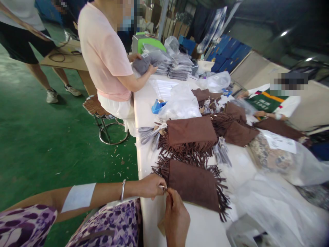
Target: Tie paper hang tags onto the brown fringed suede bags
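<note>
White table (203, 224), blurred lettering (265, 104) on green garment (273, 109), both hands (151, 186) (177, 216) closed on brown fringed bag (194, 183)

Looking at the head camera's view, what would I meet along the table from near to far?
Right hand, nearest brown fringed piece, second brown fringed piece, translucent plastic bag, stack of bagged grey items, green box.

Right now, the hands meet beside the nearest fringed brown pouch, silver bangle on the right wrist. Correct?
No: the silver bangle is on the left wrist, as the head view shows. The left hand and right hand do meet beside the nearest fringed brown pouch.
</note>
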`<state>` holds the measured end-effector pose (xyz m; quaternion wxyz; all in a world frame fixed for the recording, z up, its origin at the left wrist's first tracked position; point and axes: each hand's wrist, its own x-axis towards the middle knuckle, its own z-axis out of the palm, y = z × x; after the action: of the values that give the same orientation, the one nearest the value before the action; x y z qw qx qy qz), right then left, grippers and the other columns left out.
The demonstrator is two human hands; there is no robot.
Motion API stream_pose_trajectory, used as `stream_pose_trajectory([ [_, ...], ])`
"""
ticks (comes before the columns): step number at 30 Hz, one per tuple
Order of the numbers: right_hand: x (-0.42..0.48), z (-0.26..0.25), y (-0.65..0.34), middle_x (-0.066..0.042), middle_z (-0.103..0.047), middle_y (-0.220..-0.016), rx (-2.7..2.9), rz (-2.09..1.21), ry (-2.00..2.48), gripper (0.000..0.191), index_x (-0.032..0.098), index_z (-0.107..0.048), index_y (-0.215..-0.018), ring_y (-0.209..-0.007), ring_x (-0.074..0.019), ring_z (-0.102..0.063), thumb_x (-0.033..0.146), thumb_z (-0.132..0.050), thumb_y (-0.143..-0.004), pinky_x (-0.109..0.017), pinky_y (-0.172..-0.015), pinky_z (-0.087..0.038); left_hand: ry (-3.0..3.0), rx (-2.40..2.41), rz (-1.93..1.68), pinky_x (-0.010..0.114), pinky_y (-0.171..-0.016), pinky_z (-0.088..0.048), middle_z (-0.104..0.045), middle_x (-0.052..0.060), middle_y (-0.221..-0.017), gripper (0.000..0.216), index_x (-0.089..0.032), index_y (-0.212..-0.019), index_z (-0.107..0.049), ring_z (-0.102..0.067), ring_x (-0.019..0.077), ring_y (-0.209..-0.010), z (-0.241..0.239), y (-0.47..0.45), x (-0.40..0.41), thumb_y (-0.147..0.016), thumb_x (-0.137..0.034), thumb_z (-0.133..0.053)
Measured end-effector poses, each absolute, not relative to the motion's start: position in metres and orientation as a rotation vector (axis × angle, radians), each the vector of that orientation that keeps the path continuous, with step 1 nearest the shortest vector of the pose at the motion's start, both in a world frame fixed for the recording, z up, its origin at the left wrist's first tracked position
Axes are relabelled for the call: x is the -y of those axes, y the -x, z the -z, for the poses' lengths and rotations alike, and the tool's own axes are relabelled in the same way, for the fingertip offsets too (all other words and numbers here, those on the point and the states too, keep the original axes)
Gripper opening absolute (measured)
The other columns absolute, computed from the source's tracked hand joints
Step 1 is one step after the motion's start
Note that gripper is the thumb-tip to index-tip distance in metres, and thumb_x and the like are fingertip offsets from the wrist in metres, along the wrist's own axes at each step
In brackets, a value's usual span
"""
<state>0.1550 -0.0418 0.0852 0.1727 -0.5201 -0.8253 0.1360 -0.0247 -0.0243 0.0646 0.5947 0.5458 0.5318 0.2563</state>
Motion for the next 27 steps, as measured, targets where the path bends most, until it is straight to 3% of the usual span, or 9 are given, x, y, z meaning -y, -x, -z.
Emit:
stream_pose_trajectory([
  [9,0.045,-0.079,-0.158,-0.003,-0.072,-0.099,2.289,-0.436,1.448,0.035,0.024,-0.064,-0.106,-0.081,-0.0155,-0.069,0.036,-0.032,-0.099,-0.021,-0.065,-0.046,-1.202,-1.156,-0.558,0.020,-0.041,-0.036,-0.059,0.001,-0.054,0.018,-0.017,-0.077,-0.066,-0.054,0.0128,-0.044,-0.065,0.028,0.020,-0.075,-0.030,-0.055],
  [13,0.047,-0.090,-0.158,-0.002,-0.072,-0.088,2.174,-0.600,1.551,0.036,0.024,-0.063,-0.099,-0.074,-0.0154,-0.068,0.043,-0.034,-0.097,-0.022,-0.065,-0.047,-1.135,-1.111,-0.581,0.019,-0.039,-0.038,-0.066,0.002,-0.071,0.016,-0.018,-0.077,-0.065,-0.054,0.0106,-0.045,-0.068,0.029,0.021,-0.073,-0.030,-0.057],
  [17,0.046,-0.100,-0.156,-0.002,-0.071,-0.080,2.114,-0.692,1.601,0.039,0.024,-0.063,-0.093,-0.067,-0.0162,-0.067,0.049,-0.033,-0.095,-0.023,-0.060,-0.045,-1.125,-1.103,-0.601,0.020,-0.038,-0.039,-0.067,0.002,-0.075,0.013,-0.018,-0.076,-0.065,-0.053,0.0105,-0.044,-0.069,0.030,0.022,-0.072,-0.027,-0.057],
  [27,0.036,-0.105,-0.146,0.001,-0.072,-0.076,2.216,-0.486,1.744,0.036,0.027,-0.063,-0.093,-0.061,-0.0198,-0.068,0.045,-0.032,-0.095,-0.026,-0.052,-0.040,-1.117,-1.096,-0.563,0.021,-0.039,-0.040,-0.069,0.002,-0.082,0.015,-0.017,-0.082,-0.064,-0.054,0.0105,-0.046,-0.069,0.031,0.021,-0.072,-0.027,-0.058],
])
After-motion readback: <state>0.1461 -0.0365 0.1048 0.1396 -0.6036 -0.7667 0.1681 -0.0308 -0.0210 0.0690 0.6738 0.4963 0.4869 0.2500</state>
